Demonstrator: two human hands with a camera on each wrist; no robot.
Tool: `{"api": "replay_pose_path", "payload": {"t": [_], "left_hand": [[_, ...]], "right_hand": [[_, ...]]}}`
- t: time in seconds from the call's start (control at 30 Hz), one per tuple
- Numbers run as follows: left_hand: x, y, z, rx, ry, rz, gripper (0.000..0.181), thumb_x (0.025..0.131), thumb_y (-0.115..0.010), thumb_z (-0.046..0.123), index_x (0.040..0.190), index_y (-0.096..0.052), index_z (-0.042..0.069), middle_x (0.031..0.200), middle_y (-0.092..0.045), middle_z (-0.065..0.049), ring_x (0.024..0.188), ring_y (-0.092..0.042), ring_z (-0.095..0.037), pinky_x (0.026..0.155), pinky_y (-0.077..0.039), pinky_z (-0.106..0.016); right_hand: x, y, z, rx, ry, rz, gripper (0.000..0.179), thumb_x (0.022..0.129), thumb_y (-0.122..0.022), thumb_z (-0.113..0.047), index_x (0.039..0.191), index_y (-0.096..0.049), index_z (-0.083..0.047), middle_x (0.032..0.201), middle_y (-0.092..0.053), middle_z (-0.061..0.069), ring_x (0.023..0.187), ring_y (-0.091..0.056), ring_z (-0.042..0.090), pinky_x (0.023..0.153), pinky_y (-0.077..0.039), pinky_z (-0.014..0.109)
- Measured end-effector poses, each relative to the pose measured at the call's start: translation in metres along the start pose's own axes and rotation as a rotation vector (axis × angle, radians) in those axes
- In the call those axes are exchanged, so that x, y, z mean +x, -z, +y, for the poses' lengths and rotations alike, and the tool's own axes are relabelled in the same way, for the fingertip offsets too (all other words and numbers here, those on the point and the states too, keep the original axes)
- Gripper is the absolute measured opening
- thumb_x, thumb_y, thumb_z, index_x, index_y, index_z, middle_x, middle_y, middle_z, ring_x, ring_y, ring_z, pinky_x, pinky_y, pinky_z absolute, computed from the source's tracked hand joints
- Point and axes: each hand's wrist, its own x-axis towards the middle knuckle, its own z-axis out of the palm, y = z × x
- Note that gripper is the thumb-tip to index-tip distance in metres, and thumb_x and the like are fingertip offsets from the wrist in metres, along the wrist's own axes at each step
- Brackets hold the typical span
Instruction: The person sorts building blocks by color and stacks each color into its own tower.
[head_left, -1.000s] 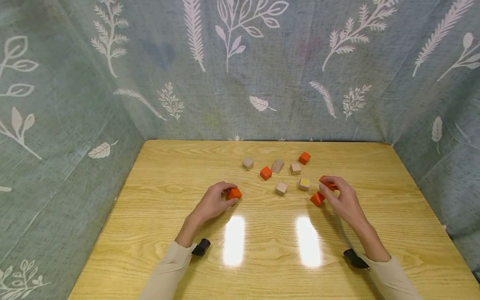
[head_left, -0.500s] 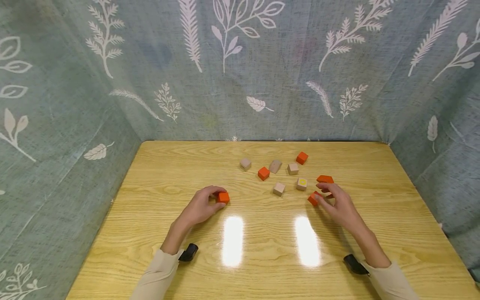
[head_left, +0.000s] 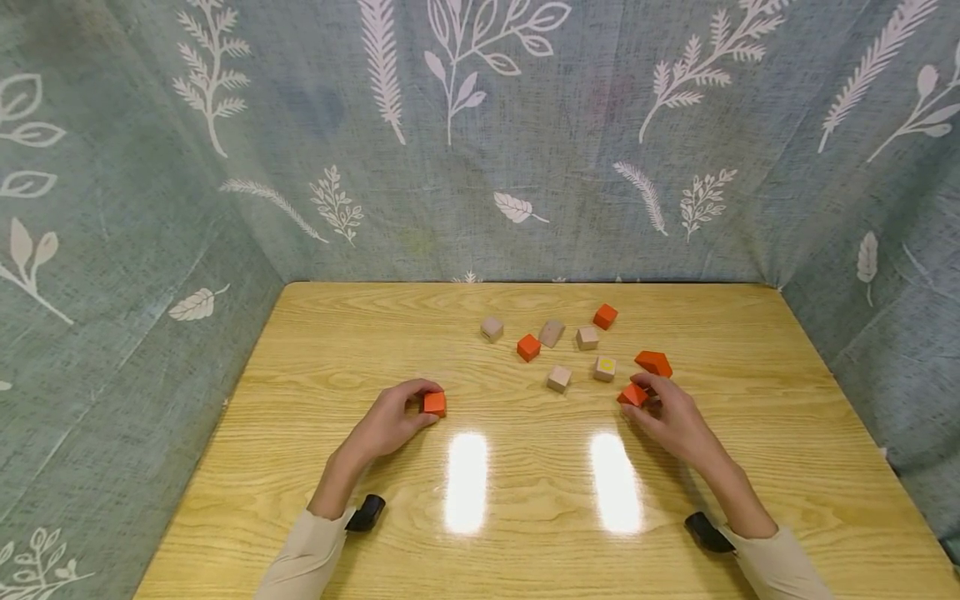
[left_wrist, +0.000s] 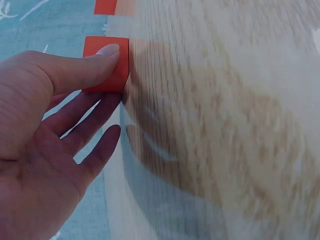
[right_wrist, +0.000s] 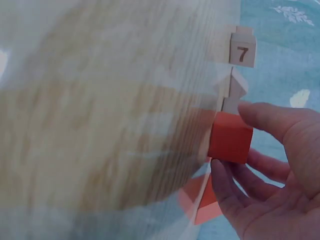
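On the left part of the table (head_left: 337,333), my left hand (head_left: 393,421) pinches a red cube (head_left: 435,404) between thumb and fingers. The left wrist view shows the thumb across the face of this cube (left_wrist: 102,82). At the right, my right hand (head_left: 671,421) has thumb and fingertips on opposite sides of another red cube (head_left: 631,394), which sits on the table. In the right wrist view, the thumb is at the upper edge of this cube (right_wrist: 231,139), with fingers below and behind. Just behind that hand lies a red slanted block (head_left: 655,362).
Plain wooden cubes (head_left: 558,379) and a yellow-marked cube (head_left: 605,368) lie between the hands. Farther back are a flat wooden piece (head_left: 552,333), more cubes and two red cubes (head_left: 528,347). A block with a printed 7 (right_wrist: 243,52) shows in the right wrist view. Patterned curtains (head_left: 480,167) surround the table.
My left hand has drawn its red cube to the left and slightly nearer. The right hand has let go of the red slanted block and come down onto the red cube in front.
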Motion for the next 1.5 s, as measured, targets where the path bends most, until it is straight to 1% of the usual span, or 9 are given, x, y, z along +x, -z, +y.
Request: {"api": "replay_pose_path", "payload": {"t": [0.2,0.37,0.57,0.7,0.93,1.1,1.23,1.37,1.5], "left_hand": [[0.000,0.001,-0.004,-0.019,-0.035,-0.008,0.043,0.091,-0.078,0.003,0.131,-0.064,0.002,0.125,-0.068,-0.010,0.117,-0.063,-0.029,0.097,-0.052,-0.049],[0.000,0.001,-0.003,-0.028,-0.033,-0.001,0.047,0.090,-0.080,0.008,0.133,-0.063,0.002,0.127,-0.066,-0.011,0.117,-0.062,-0.030,0.099,-0.051,-0.051],[0.000,0.001,0.001,-0.007,-0.016,0.025,0.039,0.090,-0.080,0.008,0.126,-0.066,0.003,0.119,-0.067,-0.009,0.111,-0.063,-0.027,0.094,-0.052,-0.049],[-0.001,0.001,0.002,-0.009,-0.014,0.037,0.037,0.090,-0.080,0.007,0.124,-0.067,0.005,0.117,-0.067,-0.008,0.107,-0.063,-0.025,0.092,-0.053,-0.048],[-0.001,0.000,0.000,-0.027,-0.014,0.042,0.036,0.089,-0.081,0.006,0.122,-0.068,0.004,0.114,-0.068,-0.008,0.104,-0.064,-0.026,0.089,-0.054,-0.048],[0.000,0.000,-0.001,-0.050,-0.017,0.046,0.035,0.089,-0.081,0.005,0.121,-0.068,0.002,0.113,-0.068,-0.010,0.102,-0.065,-0.027,0.088,-0.056,-0.047],[0.000,0.000,-0.003,-0.046,-0.018,0.052,0.035,0.088,-0.081,0.005,0.121,-0.069,0.002,0.113,-0.069,-0.010,0.100,-0.065,-0.026,0.085,-0.057,-0.043],[0.001,0.000,-0.003,-0.043,-0.005,0.053,0.036,0.088,-0.081,0.006,0.122,-0.069,0.003,0.113,-0.069,-0.010,0.098,-0.065,-0.024,0.084,-0.056,-0.040],[0.002,0.000,-0.002,-0.059,0.018,0.043,0.037,0.088,-0.081,0.006,0.122,-0.068,0.004,0.115,-0.068,-0.009,0.100,-0.065,-0.024,0.085,-0.057,-0.040]], "right_hand": [[-0.001,0.000,-0.002,0.005,-0.048,-0.009,0.041,0.091,-0.078,-0.004,0.125,-0.060,0.012,0.110,-0.066,0.024,0.094,-0.069,0.037,0.080,-0.058,0.050],[0.001,-0.002,-0.003,-0.008,-0.013,0.020,0.036,0.090,-0.079,-0.001,0.120,-0.064,0.011,0.109,-0.067,0.024,0.094,-0.071,0.037,0.079,-0.060,0.048],[0.002,-0.005,-0.004,0.027,0.011,0.028,0.035,0.086,-0.081,0.002,0.117,-0.067,0.009,0.108,-0.069,0.023,0.096,-0.072,0.038,0.079,-0.060,0.045],[0.003,-0.008,-0.005,0.061,0.010,0.012,0.035,0.085,-0.082,0.003,0.117,-0.067,0.008,0.107,-0.069,0.021,0.095,-0.072,0.037,0.079,-0.061,0.043],[0.005,-0.011,-0.013,0.112,-0.002,-0.024,0.037,0.086,-0.082,0.000,0.120,-0.068,0.010,0.111,-0.069,0.022,0.098,-0.071,0.036,0.080,-0.061,0.041],[0.007,-0.016,-0.020,0.130,0.023,-0.032,0.038,0.084,-0.083,0.002,0.118,-0.068,0.010,0.111,-0.070,0.023,0.096,-0.071,0.034,0.079,-0.061,0.039],[0.009,-0.020,-0.025,0.173,0.035,-0.056,0.037,0.084,-0.082,0.004,0.117,-0.069,0.010,0.112,-0.070,0.024,0.096,-0.070,0.035,0.079,-0.062,0.038],[0.011,-0.025,-0.032,0.213,0.018,-0.091,0.035,0.085,-0.081,0.003,0.117,-0.069,0.010,0.112,-0.070,0.023,0.096,-0.071,0.033,0.081,-0.061,0.037],[0.013,-0.030,-0.038,0.228,0.002,-0.124,0.034,0.087,-0.081,0.001,0.118,-0.069,0.009,0.111,-0.070,0.020,0.097,-0.070,0.031,0.082,-0.061,0.036]]}}
